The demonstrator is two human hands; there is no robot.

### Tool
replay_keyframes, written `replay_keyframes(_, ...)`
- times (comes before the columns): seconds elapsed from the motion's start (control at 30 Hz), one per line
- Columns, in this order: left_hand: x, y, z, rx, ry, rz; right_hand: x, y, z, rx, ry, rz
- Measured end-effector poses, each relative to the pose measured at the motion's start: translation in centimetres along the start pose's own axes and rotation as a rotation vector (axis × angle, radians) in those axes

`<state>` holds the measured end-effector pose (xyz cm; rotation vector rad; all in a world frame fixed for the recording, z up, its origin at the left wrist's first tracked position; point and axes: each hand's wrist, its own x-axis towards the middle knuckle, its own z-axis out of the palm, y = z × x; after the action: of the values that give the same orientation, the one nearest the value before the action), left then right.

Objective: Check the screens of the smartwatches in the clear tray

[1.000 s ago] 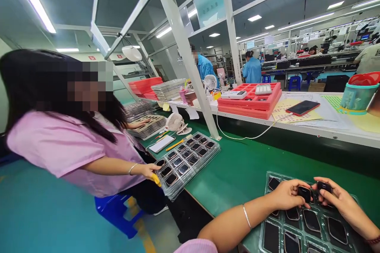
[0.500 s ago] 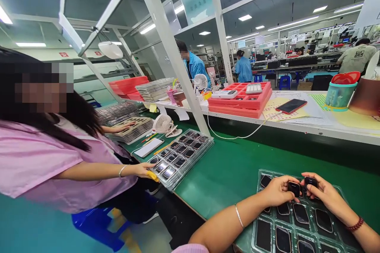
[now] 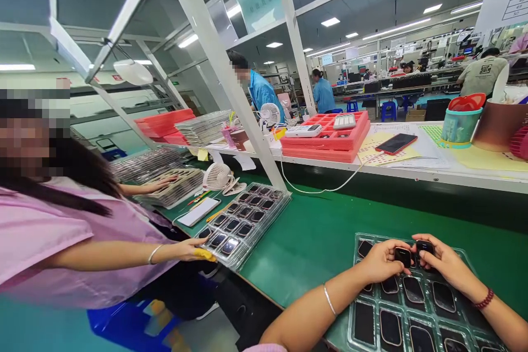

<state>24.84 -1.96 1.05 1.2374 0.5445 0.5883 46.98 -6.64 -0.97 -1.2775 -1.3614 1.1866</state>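
Note:
Over a clear plastic tray (image 3: 373, 308) at the lower right, my left hand (image 3: 383, 261) pinches a small dark square device (image 3: 402, 256) between thumb and fingers. Close beside it, my right hand (image 3: 443, 261) grips a second dark device (image 3: 424, 246). The two devices are nearly side by side above the tray's far part. Below them, the tray's compartments hold several dark rounded-square pieces with thin light rims, such as one piece (image 3: 413, 289) just below my hands. Parts of the far compartments are hidden under my fingers.
On the left, a person in pink (image 3: 124, 253) touches another tray of dark pieces (image 3: 243, 220) on the green table (image 3: 313, 231). A small fan (image 3: 217, 177) and a white phone (image 3: 199, 212) lie beyond. The shelf holds red foam trays (image 3: 322, 151), a dark phone (image 3: 396, 143) and a cup (image 3: 460, 126).
The view has turned slightly, shifting most things left in the picture. Both my hands still hold their devices over the tray, with small finger movements.

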Motion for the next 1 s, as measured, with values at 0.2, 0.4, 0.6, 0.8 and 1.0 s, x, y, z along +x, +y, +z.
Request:
replay_keyframes(0.2,-0.2,0.2,0.0,0.008,-0.001,-0.023,-0.1,-0.7,0.3,-0.002,-0.014,-0.008)
replay_keyframes(0.4,-0.1,0.1,-0.1,0.021,-0.002,-0.029,0.0,-0.6,0.5,0.002,-0.005,-0.019)
replay_keyframes(0.6,-0.1,0.1,-0.2,0.031,-0.006,-0.028,0.0,-0.6,0.5,-0.007,-0.020,-0.016)
replay_keyframes(0.8,0.0,0.4,-0.1,0.050,-0.005,-0.034,-0.1,-1.2,0.7,-0.022,-0.002,0.002)
replay_keyframes(1.0,-0.2,0.8,0.2,0.057,-0.004,-0.029,-0.3,-1.6,0.7,-0.015,-0.002,-0.009)
